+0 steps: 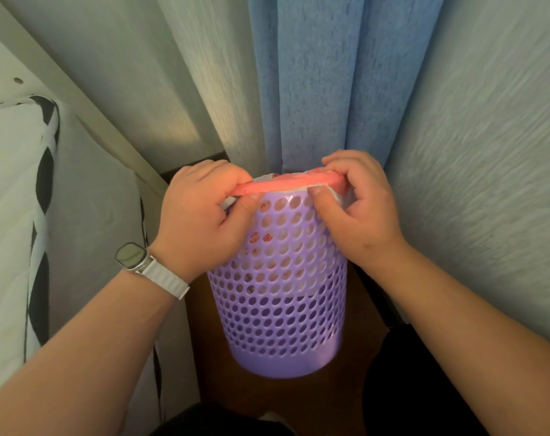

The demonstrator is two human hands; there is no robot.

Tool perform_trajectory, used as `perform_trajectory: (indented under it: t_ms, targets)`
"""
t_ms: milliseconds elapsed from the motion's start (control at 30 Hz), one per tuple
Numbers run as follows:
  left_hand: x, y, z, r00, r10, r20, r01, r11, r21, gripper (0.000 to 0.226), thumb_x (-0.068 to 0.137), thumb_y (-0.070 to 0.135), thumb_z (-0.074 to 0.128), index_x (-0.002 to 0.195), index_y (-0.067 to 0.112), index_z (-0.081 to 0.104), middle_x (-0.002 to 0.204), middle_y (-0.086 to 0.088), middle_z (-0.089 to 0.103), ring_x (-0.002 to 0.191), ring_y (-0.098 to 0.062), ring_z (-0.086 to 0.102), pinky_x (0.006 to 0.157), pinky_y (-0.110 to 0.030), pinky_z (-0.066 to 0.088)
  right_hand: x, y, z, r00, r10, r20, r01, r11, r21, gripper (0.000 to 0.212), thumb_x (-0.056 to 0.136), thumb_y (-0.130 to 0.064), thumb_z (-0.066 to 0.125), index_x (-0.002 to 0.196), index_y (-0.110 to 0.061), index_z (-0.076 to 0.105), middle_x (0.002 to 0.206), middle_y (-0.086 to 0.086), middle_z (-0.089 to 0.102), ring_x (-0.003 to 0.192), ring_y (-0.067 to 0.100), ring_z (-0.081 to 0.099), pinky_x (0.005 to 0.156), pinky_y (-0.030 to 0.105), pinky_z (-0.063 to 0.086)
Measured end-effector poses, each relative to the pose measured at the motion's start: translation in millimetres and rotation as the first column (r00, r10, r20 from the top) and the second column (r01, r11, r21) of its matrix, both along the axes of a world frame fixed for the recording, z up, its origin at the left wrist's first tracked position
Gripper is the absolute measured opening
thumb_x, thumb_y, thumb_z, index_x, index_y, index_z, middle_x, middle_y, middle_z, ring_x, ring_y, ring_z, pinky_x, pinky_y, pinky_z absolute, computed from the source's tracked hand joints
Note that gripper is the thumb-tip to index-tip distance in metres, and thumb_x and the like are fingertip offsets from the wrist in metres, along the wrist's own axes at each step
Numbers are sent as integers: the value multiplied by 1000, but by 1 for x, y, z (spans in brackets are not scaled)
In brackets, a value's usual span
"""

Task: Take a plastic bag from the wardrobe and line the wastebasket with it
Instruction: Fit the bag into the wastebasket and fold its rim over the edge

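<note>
Curtains (pixel 330 73) hang behind the purple wastebasket (pixel 280 294). The plastic bag (pixel 334 194) sits inside, its edge at the pink rim (pixel 286 185). The left hand (pixel 201 215) and right hand (pixel 361 209) each have a pinching grip on that edge. Best to fold it down evenly, working round gently.

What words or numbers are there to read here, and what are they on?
Red print on the plastic bag, seen through the wastebasket holes: too blurred to read.
Watch face: blank, no text showing.
Nothing else carries text.
</note>
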State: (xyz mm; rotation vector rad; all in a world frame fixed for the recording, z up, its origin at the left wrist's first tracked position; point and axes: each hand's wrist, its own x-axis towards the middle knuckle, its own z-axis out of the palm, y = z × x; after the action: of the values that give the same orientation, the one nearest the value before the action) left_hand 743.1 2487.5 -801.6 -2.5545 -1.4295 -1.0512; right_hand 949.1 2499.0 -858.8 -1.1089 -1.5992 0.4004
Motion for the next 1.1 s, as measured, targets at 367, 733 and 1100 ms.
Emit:
perform_trajectory:
  t_ms: [367, 733, 1100]
  targets:
    - [32, -17, 2, 966, 98, -239, -87, 995, 56, 27, 98, 36, 47, 100, 19, 68, 84, 0, 64, 79, -26, 60, 77, -44, 41, -16, -10, 6, 996, -49, 73, 46, 998, 43, 18, 81, -29, 58, 85, -11, 57, 87, -4, 51, 81, 18, 47, 75, 38, 38]
    - [10, -4, -4, 972, -4, -234, -3, 1000, -31, 23, 95, 27, 48, 95, 9, 63, 83, -8, 60, 75, -30, 55, 67, -42, 46, -4, -3, 2, 988, 89, 124, -96, 994, 44, 30, 82, -28, 65, 102, -6, 66, 103, 6, 62, 99, 22, 57, 92, 36, 42]
    - [8, -3, 1, 991, -27, -130, 20, 998, -61, 23, 93, 26, 50, 92, 8, 64, 83, -6, 61, 75, -27, 56, 69, -44, 44, -3, -1, -1, 998, 4, 56, -5, 1000, 9, 22, 89, -28, 57, 86, -7, 59, 89, 2, 56, 85, 19, 52, 78, 38, 42]
